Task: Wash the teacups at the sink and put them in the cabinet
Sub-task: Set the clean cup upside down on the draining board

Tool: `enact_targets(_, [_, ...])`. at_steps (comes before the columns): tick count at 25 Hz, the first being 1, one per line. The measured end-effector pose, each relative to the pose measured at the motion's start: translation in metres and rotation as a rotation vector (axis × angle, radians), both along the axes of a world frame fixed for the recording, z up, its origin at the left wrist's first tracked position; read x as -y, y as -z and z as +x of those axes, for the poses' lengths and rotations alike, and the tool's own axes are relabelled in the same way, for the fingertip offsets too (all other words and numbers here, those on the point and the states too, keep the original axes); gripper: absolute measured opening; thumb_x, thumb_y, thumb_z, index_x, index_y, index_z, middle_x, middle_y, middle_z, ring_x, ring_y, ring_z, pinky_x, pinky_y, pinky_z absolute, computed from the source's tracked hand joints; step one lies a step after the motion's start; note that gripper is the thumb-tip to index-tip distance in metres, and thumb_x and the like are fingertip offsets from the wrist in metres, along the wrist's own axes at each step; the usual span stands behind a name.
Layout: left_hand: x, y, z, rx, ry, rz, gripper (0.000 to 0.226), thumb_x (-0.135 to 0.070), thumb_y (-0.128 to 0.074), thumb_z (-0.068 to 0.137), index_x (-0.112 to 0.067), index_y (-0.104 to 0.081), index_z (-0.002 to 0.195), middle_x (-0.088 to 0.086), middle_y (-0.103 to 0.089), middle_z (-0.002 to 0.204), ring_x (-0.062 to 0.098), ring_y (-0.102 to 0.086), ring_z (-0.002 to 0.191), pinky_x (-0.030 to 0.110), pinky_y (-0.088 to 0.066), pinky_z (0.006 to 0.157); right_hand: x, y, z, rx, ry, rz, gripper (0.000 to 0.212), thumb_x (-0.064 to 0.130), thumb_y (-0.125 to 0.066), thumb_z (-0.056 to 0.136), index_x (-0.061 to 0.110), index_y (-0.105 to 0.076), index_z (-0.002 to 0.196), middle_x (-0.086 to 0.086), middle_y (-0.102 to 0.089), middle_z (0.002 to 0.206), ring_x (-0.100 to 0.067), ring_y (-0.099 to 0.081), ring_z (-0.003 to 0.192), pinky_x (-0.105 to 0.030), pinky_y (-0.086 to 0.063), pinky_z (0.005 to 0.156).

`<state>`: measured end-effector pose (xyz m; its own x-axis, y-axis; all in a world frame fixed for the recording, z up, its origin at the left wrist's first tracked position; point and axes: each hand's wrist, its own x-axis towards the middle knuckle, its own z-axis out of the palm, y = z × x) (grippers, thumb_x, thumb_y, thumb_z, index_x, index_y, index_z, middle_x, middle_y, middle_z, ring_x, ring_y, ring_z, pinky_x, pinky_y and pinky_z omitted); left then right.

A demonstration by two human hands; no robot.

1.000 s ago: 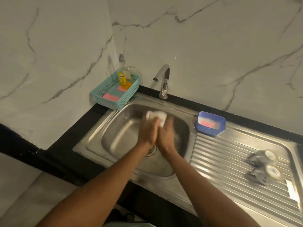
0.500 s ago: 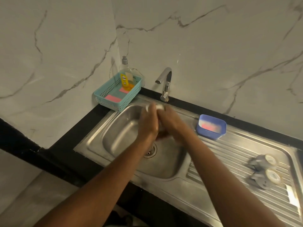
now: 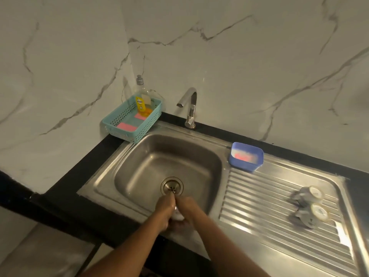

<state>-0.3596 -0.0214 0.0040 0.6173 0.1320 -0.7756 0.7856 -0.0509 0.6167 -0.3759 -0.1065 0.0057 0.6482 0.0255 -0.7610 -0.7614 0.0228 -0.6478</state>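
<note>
Two hands meet at the sink's [image 3: 103, 177] near rim: left hand [image 3: 164, 211] and right hand [image 3: 189, 209] each close their grip round a white teacup [image 3: 178, 216], just in front of the drain [image 3: 172, 188]. Two other teacups [image 3: 309, 195] lie tipped near the drainboard's [image 3: 259, 198] right edge.

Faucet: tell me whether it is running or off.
Off, it seems: no stream falls from the faucet spout, and the sink basin below it shows no splashing water.
</note>
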Motion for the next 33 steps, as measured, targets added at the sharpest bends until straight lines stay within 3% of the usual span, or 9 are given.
enact_targets(3, [0.002, 0.001, -0.013, 0.026, 0.106, -0.03, 0.037, -0.03, -0.043, 0.103, -0.005, -0.069, 0.108, 0.02, -0.074, 0.098, 0.033, -0.072, 0.082, 0.044, -0.06, 0.069, 0.006, 0.008, -0.01, -0.001, 0.045, -0.082, 0.053, 0.05, -0.07, 0.074, 0.007, -0.067, 0.105, -0.019, -0.069, 0.109, -0.036, -0.072, 0.09, -0.057, -0.062, 0.071])
enact_targets(6, [0.018, -0.016, -0.01, 0.117, 0.076, -0.121, 0.034, -0.028, -0.046, 0.099, -0.009, -0.073, 0.102, 0.016, -0.076, 0.095, 0.031, -0.073, 0.084, 0.05, -0.063, 0.075, 0.025, -0.003, -0.013, 0.118, 0.196, -0.234, 0.063, 0.051, -0.074, 0.074, 0.01, -0.052, 0.116, -0.013, -0.062, 0.115, -0.029, -0.069, 0.097, -0.045, -0.063, 0.074])
enact_targets(9, [0.048, -0.031, -0.016, 0.159, 0.051, -0.255, 0.036, -0.029, -0.044, 0.104, -0.006, -0.072, 0.103, 0.017, -0.076, 0.095, 0.028, -0.074, 0.082, 0.041, -0.06, 0.06, 0.055, -0.028, -0.024, 0.263, 0.287, -0.322, 0.056, 0.05, -0.077, 0.07, 0.015, -0.055, 0.109, -0.01, -0.068, 0.106, -0.022, -0.071, 0.09, -0.044, -0.063, 0.071])
enact_targets(11, [0.07, -0.039, -0.017, 0.165, 0.063, -0.384, 0.043, -0.036, -0.038, 0.108, -0.005, -0.069, 0.113, 0.016, -0.077, 0.098, 0.025, -0.075, 0.082, 0.037, -0.06, 0.065, 0.082, -0.047, -0.033, 0.374, 0.233, -0.381, 0.054, 0.049, -0.078, 0.067, 0.023, -0.057, 0.11, -0.006, -0.07, 0.102, -0.019, -0.071, 0.087, -0.042, -0.062, 0.073])
enact_targets(15, [0.125, -0.055, -0.018, 0.106, 0.242, -0.493, 0.041, -0.04, -0.043, 0.107, -0.009, -0.068, 0.118, 0.016, -0.077, 0.103, 0.023, -0.074, 0.085, 0.036, -0.06, 0.075, 0.149, -0.087, -0.048, 0.476, -0.004, -0.726, 0.048, 0.035, -0.082, 0.075, 0.024, -0.059, 0.116, 0.005, -0.065, 0.093, -0.01, -0.062, 0.078, -0.02, -0.046, 0.064])
enact_targets(20, [0.194, -0.055, -0.01, 0.272, 0.52, -0.408, 0.04, -0.043, -0.062, 0.098, -0.014, -0.062, 0.127, 0.008, -0.068, 0.118, 0.027, -0.071, 0.099, 0.04, -0.061, 0.088, 0.24, -0.125, -0.04, 0.376, -0.173, -0.969, 0.051, 0.027, -0.083, 0.078, 0.019, -0.065, 0.125, -0.005, -0.068, 0.107, -0.018, -0.057, 0.087, -0.026, -0.042, 0.073])
enact_targets(24, [0.242, -0.036, 0.011, 0.6, 0.732, -0.101, 0.022, -0.027, -0.065, 0.099, -0.015, -0.073, 0.115, 0.003, -0.074, 0.109, 0.024, -0.069, 0.101, 0.044, -0.057, 0.094, 0.293, -0.126, -0.016, 0.276, -0.27, -1.086, 0.053, 0.03, -0.085, 0.077, 0.017, -0.066, 0.124, -0.007, -0.07, 0.113, -0.021, -0.058, 0.089, -0.026, -0.044, 0.074])
enact_targets(27, [0.274, -0.022, 0.028, 0.627, 0.849, 0.047, 0.022, -0.02, -0.068, 0.095, -0.013, -0.075, 0.115, 0.005, -0.075, 0.107, 0.025, -0.068, 0.1, 0.034, -0.054, 0.088, 0.323, -0.114, 0.002, 0.229, -0.354, -1.132, 0.056, 0.029, -0.086, 0.076, 0.018, -0.065, 0.127, -0.007, -0.069, 0.117, -0.02, -0.055, 0.089, -0.027, -0.042, 0.074])
enact_targets(33, [0.31, 0.015, 0.048, 0.635, 0.964, 0.17, 0.012, -0.018, -0.069, 0.094, -0.017, -0.075, 0.104, 0.005, -0.075, 0.105, 0.025, -0.067, 0.098, 0.037, -0.055, 0.089, 0.358, -0.079, 0.019, 0.176, -0.398, -1.186, 0.059, 0.036, -0.085, 0.075, 0.023, -0.064, 0.129, -0.005, -0.068, 0.119, -0.019, -0.055, 0.089, -0.027, -0.046, 0.076])
